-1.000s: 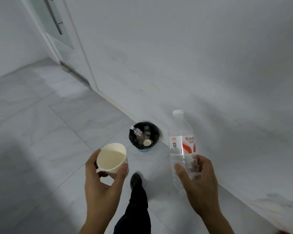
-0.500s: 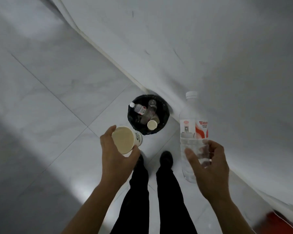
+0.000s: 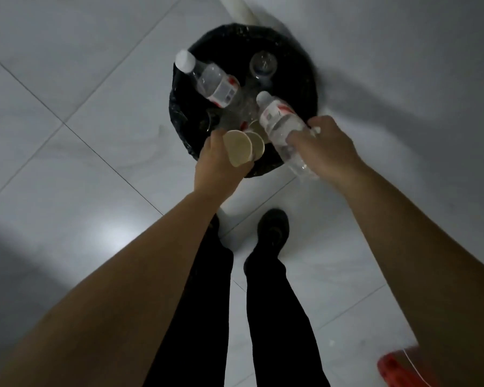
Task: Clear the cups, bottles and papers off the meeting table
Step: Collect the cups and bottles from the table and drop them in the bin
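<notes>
A round bin with a black bag (image 3: 296, 65) stands on the floor right below me, against the wall. My left hand (image 3: 215, 166) grips a cream paper cup (image 3: 236, 148), tipped on its side over the bin's near rim. My right hand (image 3: 324, 149) holds a clear plastic water bottle (image 3: 280, 121) with a white and red label, tilted cap-first over the bin. Inside the bin lie another labelled bottle (image 3: 210, 79), a clear bottle seen end-on (image 3: 263, 64) and paper cups (image 3: 256, 142).
White tiled floor (image 3: 81, 79) spreads to the left and front. The white wall (image 3: 417, 65) rises just behind and right of the bin. My black-trousered legs and a black shoe (image 3: 273, 227) stand close before it. A red object (image 3: 397, 370) sits at the lower right.
I have stepped up to the bin and now look straight down. Both hands have moved forward and down over it; the cup and the bottle are now tipped toward its opening.
</notes>
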